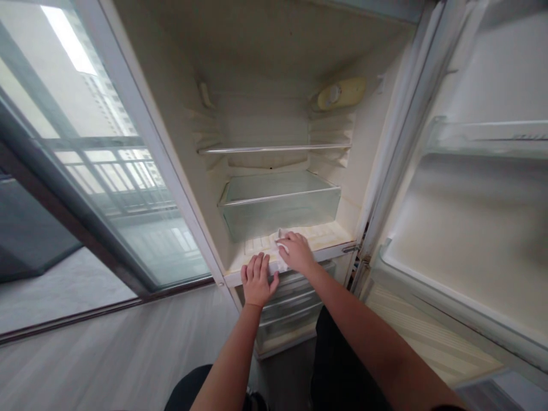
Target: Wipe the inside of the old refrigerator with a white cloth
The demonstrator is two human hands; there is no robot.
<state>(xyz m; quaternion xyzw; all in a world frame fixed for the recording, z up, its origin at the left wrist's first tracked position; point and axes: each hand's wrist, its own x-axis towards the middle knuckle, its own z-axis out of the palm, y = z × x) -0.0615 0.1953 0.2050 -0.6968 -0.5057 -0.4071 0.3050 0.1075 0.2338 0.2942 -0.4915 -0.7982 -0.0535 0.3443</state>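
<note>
An upright fridge stands open in front of me, its bottom ledge [331, 233] stained yellowish. My right hand [296, 251] presses a crumpled white tissue or cloth [280, 264] onto that ledge near its front edge. My left hand [257, 279] rests on the front lip with fingers stretched out, holding nothing. Behind both hands sits a clear crisper drawer [282, 211], and above it runs a glass shelf [274, 149]. Part of the white cloth is hidden under my right fingers.
A yellowish bottle-like piece [342, 94] sticks out at the upper right inside wall. The fridge door [479, 211] with its door shelves swings open on the right. Below are freezer drawers [291, 305]. A sliding glass door [141, 188] is at the left, beside the grey floor [128, 348].
</note>
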